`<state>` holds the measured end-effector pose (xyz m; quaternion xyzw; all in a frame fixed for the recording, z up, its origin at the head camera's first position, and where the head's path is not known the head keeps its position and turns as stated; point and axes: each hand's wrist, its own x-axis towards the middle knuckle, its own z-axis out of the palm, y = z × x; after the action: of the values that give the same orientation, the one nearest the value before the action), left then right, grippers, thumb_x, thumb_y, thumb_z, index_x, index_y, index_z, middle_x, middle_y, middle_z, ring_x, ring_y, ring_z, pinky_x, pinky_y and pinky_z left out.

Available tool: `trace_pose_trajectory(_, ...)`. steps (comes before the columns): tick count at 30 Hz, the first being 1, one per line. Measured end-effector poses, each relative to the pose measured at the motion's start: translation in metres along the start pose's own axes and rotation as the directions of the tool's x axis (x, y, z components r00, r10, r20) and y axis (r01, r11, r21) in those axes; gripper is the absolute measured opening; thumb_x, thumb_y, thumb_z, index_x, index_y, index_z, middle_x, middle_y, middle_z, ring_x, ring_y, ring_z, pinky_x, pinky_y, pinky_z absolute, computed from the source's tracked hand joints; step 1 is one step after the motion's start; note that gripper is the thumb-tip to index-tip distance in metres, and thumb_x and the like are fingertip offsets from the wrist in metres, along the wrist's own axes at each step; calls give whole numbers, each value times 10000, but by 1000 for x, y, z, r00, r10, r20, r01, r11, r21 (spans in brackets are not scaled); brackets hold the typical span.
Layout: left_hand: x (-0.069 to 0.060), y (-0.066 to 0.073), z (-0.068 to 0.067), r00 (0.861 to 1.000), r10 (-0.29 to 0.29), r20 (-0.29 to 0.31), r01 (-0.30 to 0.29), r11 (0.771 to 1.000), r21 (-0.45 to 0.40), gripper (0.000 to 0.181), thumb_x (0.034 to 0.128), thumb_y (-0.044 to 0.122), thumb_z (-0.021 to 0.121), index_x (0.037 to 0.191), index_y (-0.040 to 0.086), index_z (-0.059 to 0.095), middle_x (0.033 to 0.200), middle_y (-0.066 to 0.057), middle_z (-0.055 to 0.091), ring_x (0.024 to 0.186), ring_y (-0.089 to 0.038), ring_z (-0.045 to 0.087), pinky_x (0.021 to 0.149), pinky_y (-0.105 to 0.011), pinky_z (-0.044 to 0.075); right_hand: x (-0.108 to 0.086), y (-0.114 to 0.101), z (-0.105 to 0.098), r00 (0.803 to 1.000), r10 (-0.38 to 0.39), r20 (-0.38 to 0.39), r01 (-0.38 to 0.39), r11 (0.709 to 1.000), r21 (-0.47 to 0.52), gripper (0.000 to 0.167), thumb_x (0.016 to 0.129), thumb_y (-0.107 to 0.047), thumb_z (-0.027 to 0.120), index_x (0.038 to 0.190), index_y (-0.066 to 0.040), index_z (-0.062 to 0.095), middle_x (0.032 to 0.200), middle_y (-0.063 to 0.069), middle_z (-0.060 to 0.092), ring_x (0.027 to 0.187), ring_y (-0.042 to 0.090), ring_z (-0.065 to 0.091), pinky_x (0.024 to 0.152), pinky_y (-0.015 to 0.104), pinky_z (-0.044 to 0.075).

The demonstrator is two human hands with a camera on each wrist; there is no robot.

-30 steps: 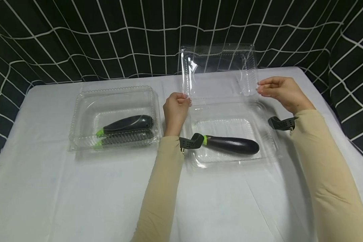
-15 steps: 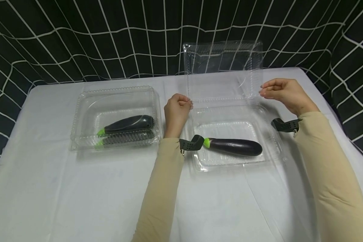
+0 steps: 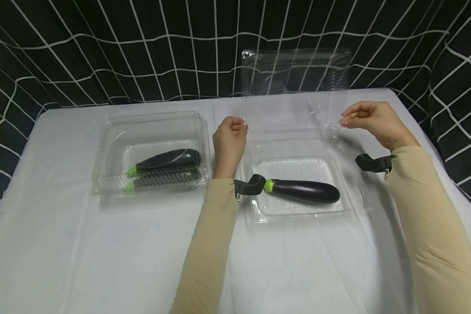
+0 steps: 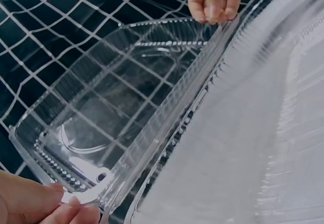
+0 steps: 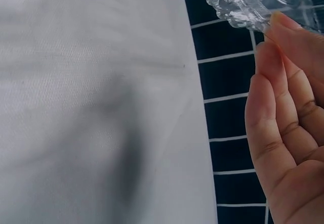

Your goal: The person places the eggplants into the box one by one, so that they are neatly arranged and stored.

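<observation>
A clear plastic clamshell container [image 3: 310, 213] lies with its lid [image 3: 294, 115] raised at the back. Inside its base is a dark purple eggplant [image 3: 304, 191] with a green end, lying on its side. My left hand [image 3: 229, 146] pinches the lid's left edge near the hinge, thumb against curled fingers, as the left wrist view shows at the lid corner [image 4: 83, 188]. On the opposite side my right hand [image 3: 378, 124] pinches the lid's right edge between thumb and fingertips; the right wrist view shows the plastic edge [image 5: 238, 8] at the fingertips.
A second clear clamshell container [image 3: 153, 120] sits closed on the left, with a dark green-tipped eggplant [image 3: 168, 161] inside. A white cloth [image 3: 141, 253] covers the table. Behind it hangs dark fabric [image 3: 141, 52] with a white grid.
The lid has tilted further back and stands higher against the dark fabric. My right hand has shifted slightly right. The open container moved a little right and nearer, carrying its eggplant.
</observation>
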<state>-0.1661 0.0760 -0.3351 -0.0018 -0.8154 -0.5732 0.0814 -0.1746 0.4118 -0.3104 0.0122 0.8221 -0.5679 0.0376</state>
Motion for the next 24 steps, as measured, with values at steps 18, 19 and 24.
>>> trace_pose_trajectory(18, 10, 17, -34, 989, 147, 36, -150, 983, 109, 84, 879, 45, 656, 947, 5, 685, 881, -94, 702, 808, -183, 675, 701, -211, 485, 7, -3, 10, 996, -68, 55, 70, 997, -27, 144, 841, 33, 673, 940, -72, 681, 808, -24, 712, 759, 57, 671, 735, 127, 489)
trace_pose_trajectory(19, 10, 16, -34, 988, 151, 28, -154, 981, 117, 77, 876, 44, 659, 938, 8, 686, 874, -91, 702, 802, -181, 674, 702, -213, 483, 7, -3, 10, 996, -72, 55, 73, 997, -19, 144, 840, 36, 674, 940, -67, 682, 808, -22, 713, 759, 58, 672, 738, 126, 488)
trace_pose_trajectory(24, 11, 14, -36, 984, 177, 17, -178, 974, 141, 50, 854, 40, 677, 899, 26, 693, 834, -68, 704, 765, -161, 667, 682, -191, 468, 7, -6, 12, 996, -73, 51, 75, 997, -26, 145, 836, 40, 677, 933, -67, 690, 799, -31, 714, 754, 47, 670, 744, 114, 474)
